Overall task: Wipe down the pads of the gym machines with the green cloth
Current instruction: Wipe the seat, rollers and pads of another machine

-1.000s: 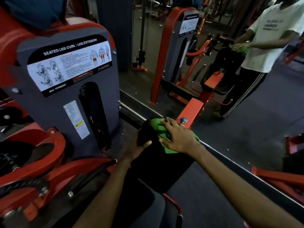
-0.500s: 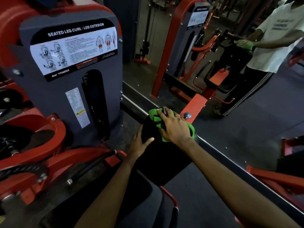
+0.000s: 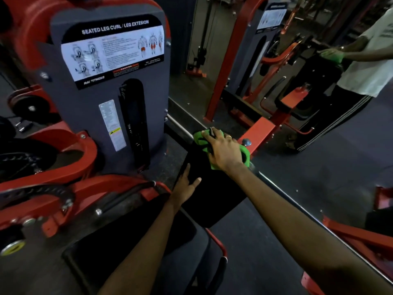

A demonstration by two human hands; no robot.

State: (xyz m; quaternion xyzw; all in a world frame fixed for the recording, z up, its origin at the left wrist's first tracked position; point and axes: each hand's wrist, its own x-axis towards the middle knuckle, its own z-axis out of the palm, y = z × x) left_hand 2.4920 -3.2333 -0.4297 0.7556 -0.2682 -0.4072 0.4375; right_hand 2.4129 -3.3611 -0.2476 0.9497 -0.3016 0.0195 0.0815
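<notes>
A black back pad (image 3: 214,194) of the seated leg curl machine stands upright in front of me. The green cloth (image 3: 244,155) lies over the pad's top edge. My right hand (image 3: 223,152) presses flat on the cloth with its fingers spread toward the left. My left hand (image 3: 187,186) rests on the pad's left side, fingers straight and thumb out across the pad's face. The black seat pad (image 3: 119,250) lies below, under my left forearm.
The grey weight-stack cover (image 3: 110,99) with an instruction label stands to the left, with red frame arms (image 3: 63,158) beside it. A wall mirror (image 3: 308,135) runs along the right and reflects a person in a white shirt. A red handle (image 3: 221,250) juts out by the seat.
My right hand and the cloth have slid a little left along the pad's top. My left hand has dropped lower on the pad's side. The camera has tilted down.
</notes>
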